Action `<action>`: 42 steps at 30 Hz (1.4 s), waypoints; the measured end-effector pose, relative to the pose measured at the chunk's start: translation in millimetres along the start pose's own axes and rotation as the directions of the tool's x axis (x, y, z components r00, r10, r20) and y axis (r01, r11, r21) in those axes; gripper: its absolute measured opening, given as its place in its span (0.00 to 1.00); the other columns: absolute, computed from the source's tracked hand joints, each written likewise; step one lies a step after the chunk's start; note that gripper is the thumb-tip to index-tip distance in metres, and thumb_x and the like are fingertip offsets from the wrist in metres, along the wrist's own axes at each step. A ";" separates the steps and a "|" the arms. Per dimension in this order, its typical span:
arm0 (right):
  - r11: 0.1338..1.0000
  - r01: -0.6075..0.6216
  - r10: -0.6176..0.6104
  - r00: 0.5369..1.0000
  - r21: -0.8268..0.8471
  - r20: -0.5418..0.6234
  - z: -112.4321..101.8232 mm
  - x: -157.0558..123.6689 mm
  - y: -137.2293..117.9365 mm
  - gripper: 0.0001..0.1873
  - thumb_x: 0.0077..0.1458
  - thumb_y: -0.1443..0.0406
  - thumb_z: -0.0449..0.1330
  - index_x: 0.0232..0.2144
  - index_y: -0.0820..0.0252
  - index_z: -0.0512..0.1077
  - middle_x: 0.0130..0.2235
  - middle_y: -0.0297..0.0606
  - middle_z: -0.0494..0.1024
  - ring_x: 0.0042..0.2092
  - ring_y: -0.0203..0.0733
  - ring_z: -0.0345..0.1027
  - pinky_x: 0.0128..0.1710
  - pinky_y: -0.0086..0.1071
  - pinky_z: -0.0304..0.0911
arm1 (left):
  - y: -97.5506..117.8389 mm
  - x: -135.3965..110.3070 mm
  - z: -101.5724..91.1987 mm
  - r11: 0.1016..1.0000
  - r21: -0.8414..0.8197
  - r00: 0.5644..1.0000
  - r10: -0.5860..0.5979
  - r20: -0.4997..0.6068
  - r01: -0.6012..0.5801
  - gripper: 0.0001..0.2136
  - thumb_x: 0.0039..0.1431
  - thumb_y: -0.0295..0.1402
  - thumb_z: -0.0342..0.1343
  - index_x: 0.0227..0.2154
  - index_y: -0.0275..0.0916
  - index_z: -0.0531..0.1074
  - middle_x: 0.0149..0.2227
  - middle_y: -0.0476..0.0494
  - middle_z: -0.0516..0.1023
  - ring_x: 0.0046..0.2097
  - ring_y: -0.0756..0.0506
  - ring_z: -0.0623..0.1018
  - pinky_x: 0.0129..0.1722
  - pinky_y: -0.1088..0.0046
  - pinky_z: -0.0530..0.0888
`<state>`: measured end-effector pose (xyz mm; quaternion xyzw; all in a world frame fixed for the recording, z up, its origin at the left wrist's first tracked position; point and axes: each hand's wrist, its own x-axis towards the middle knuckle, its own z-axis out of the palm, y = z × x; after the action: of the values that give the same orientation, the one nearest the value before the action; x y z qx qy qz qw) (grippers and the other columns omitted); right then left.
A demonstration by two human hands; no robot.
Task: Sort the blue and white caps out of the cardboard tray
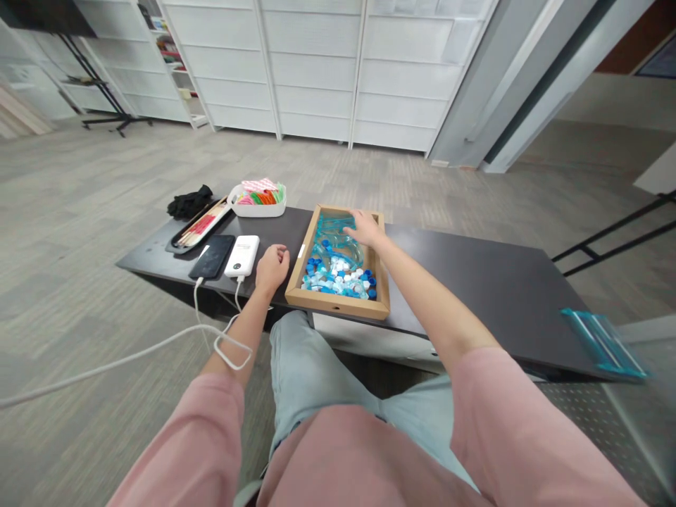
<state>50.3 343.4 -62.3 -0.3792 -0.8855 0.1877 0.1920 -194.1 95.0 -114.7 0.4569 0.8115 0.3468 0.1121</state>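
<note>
A shallow wooden tray [338,301] sits on the dark table [475,274], filled with several blue and white caps [341,276] and clear teal plastic pieces [332,229]. My right hand [365,228] reaches into the tray's far end, palm down, fingers curled over the teal pieces; whether it grips one is hidden. My left hand [272,267] rests on the table just left of the tray, fingers curled in loosely, holding nothing that I can see.
Left of my left hand lie a white power bank [242,255] and a black phone [212,256], both with white cables hanging off the table. Behind them stand a white bin of coloured items [258,198], a black stick tray [196,227] and black cloth [189,202]. Teal packets [605,341] lie far right.
</note>
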 end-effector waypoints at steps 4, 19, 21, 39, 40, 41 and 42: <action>0.997 -0.037 0.041 0.996 -0.064 0.075 5.7 7.9 7.3 0.27 0.74 0.64 0.70 0.72 0.56 0.81 0.75 0.56 0.79 0.74 0.68 0.77 0.79 0.64 0.69 | -0.9 2.6 4.5 0.999 0.051 1.000 -0.010 -0.001 0.010 0.15 0.79 0.44 0.51 0.57 0.49 0.77 0.58 0.34 0.86 0.62 0.30 0.84 0.69 0.48 0.76; 0.978 -0.022 0.016 0.999 0.207 0.031 -0.2 -14.0 24.3 0.21 0.84 0.59 0.59 0.66 0.57 0.85 0.63 0.51 0.87 0.74 0.57 0.72 0.83 0.55 0.63 | 9.8 -3.2 0.9 0.983 0.182 1.000 0.022 0.010 -0.024 0.13 0.81 0.43 0.50 0.52 0.50 0.79 0.59 0.33 0.85 0.61 0.29 0.84 0.64 0.48 0.76; 0.979 -0.010 0.004 1.000 0.203 0.029 -3.1 -19.9 22.9 0.22 0.84 0.59 0.58 0.68 0.56 0.86 0.61 0.50 0.87 0.74 0.58 0.72 0.83 0.56 0.64 | 11.2 -4.1 -0.1 0.980 0.197 1.000 0.026 0.009 -0.027 0.12 0.81 0.43 0.50 0.51 0.50 0.79 0.57 0.34 0.85 0.60 0.29 0.84 0.62 0.50 0.76; 0.984 0.154 -0.161 0.984 0.086 0.074 -20.7 -111.3 8.6 0.26 0.85 0.47 0.58 0.67 0.45 0.90 0.53 0.45 0.77 0.57 0.57 0.79 0.70 0.52 0.77 | 14.9 -3.8 -1.0 0.969 0.247 0.999 0.025 0.031 -0.032 0.06 0.85 0.32 0.62 0.56 0.39 0.81 0.58 0.35 0.83 0.58 0.34 0.83 0.62 0.57 0.75; 0.982 0.173 -0.179 0.981 0.076 0.076 -23.8 -118.2 7.7 0.26 0.85 0.48 0.57 0.68 0.44 0.89 0.53 0.46 0.77 0.57 0.58 0.79 0.69 0.52 0.77 | 14.9 -3.5 -0.8 0.968 0.248 0.999 0.023 0.026 -0.029 0.06 0.85 0.33 0.62 0.56 0.40 0.81 0.58 0.35 0.83 0.59 0.34 0.84 0.62 0.57 0.76; 0.978 0.197 -0.203 0.976 0.073 0.081 -26.7 -125.7 6.7 0.26 0.85 0.48 0.57 0.69 0.43 0.89 0.54 0.46 0.76 0.57 0.58 0.79 0.68 0.52 0.78 | 14.9 -3.2 -0.7 0.968 0.251 0.999 0.022 0.023 -0.027 0.05 0.84 0.33 0.62 0.55 0.42 0.81 0.58 0.35 0.83 0.60 0.33 0.84 0.62 0.56 0.76; 0.971 0.228 -0.233 0.969 0.074 0.085 -29.0 -133.5 5.6 0.26 0.85 0.49 0.57 0.70 0.43 0.88 0.55 0.46 0.76 0.57 0.58 0.79 0.68 0.52 0.78 | 14.9 -2.9 -0.5 0.967 0.254 1.000 0.021 0.023 -0.026 0.05 0.84 0.34 0.62 0.54 0.42 0.81 0.58 0.35 0.83 0.60 0.32 0.84 0.62 0.56 0.77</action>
<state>152.9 253.2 -66.6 -0.2583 -0.9252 0.2095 0.1829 -182.9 97.5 -104.7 0.4805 0.8426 0.2365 0.0567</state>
